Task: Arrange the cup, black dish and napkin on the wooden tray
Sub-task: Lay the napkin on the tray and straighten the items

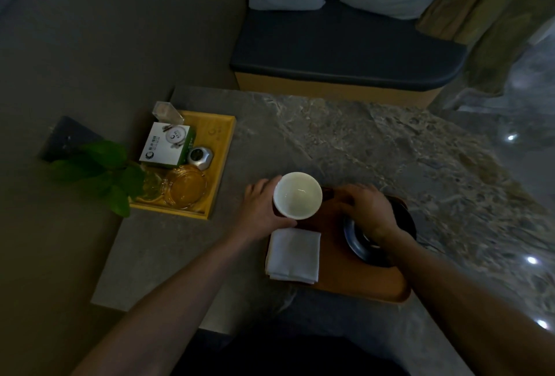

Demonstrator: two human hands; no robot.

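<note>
A dark brown wooden tray (354,282) lies on the stone table in front of me. A white cup (297,195) stands upright at the tray's far left corner, and my left hand (259,204) grips its left side. A folded white napkin (293,255) lies flat on the tray's left part, just below the cup. The black dish (354,240) sits on the tray's right part. My right hand (371,209) rests over the dish with curled fingers and hides most of it; whether it grips the dish is not clear.
A yellow tray (223,147) at the table's left holds a white-green box, a small silver jar, a glass ashtray (184,186) and a clear box. Green leaves (102,171) hang over its left edge. A cushioned bench (345,57) stands behind the table.
</note>
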